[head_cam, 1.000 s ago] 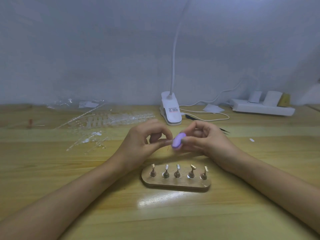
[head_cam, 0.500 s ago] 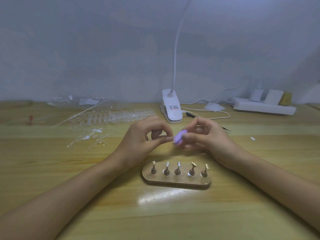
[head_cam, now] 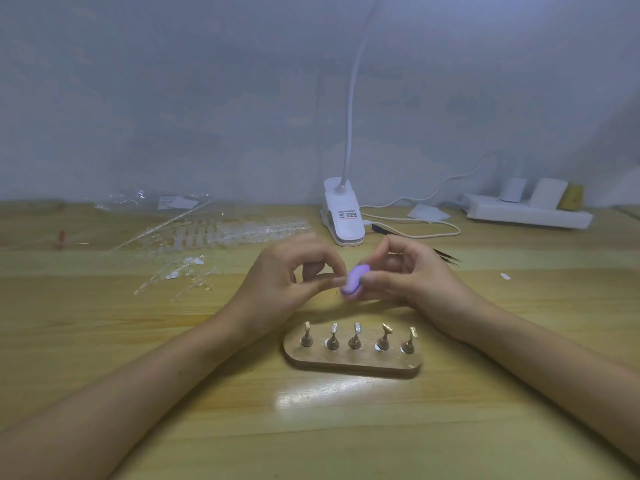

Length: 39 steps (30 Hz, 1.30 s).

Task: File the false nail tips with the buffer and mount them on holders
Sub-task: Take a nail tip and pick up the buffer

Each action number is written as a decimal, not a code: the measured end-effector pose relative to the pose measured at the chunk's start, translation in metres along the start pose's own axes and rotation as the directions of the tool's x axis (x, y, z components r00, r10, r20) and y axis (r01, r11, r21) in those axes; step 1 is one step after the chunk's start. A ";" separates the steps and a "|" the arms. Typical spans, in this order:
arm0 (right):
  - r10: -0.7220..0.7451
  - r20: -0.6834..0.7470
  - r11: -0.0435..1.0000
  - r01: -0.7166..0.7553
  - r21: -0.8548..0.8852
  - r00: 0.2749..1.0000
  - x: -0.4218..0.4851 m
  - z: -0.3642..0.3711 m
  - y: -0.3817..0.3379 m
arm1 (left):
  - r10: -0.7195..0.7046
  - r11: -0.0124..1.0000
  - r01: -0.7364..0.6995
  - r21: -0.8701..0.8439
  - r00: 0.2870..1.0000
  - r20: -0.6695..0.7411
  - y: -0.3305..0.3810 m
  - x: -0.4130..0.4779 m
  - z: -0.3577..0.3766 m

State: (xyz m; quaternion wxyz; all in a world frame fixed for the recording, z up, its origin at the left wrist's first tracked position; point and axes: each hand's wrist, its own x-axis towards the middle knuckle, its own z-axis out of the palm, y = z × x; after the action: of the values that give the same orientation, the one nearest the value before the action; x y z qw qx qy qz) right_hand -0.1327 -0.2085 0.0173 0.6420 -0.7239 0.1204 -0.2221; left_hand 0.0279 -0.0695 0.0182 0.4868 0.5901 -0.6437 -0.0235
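Observation:
A small purple buffer [head_cam: 354, 280] is gripped between thumb and fingers of my right hand [head_cam: 412, 271], above the table's middle. My left hand [head_cam: 291, 275] pinches its thumb and forefinger together right against the buffer's left edge; the nail tip between them is too small to make out. Just in front of both hands lies an oval wooden base [head_cam: 353, 358] with several upright metal holders [head_cam: 355, 337] in a row. Strips of clear false nail tips [head_cam: 221, 233] lie at the back left.
A white clip lamp [head_cam: 344, 216] stands behind the hands, its cable looping right toward a white power strip [head_cam: 526, 213]. Dark tweezers [head_cam: 446, 256] lie behind my right hand. Clear plastic wrapping and cut sprue pieces [head_cam: 180, 278] are scattered on the left.
The buffer has slid down a little against the left fingertips after being raised half a second ago. Both hands stay in the same place.

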 end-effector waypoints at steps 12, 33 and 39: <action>-0.030 0.016 1.000 0.030 0.006 0.999 -0.001 0.000 0.003 | -0.018 1.000 0.018 -0.001 0.999 -0.035 -0.001 0.000 -0.001; -0.010 0.063 0.998 0.014 -0.057 0.998 -0.001 0.003 0.001 | -0.009 1.000 0.009 0.001 0.999 -0.037 -0.001 0.000 0.000; -0.016 0.003 0.999 0.016 0.033 1.000 0.001 0.001 0.001 | -0.023 1.000 0.022 -0.006 0.998 -0.053 -0.001 0.000 0.001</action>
State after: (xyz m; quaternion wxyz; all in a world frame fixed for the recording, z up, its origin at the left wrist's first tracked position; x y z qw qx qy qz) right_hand -0.1314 -0.2082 0.0166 0.6520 -0.7147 0.1099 -0.2279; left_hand 0.0280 -0.0699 0.0173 0.5048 0.5964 -0.6239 -0.0152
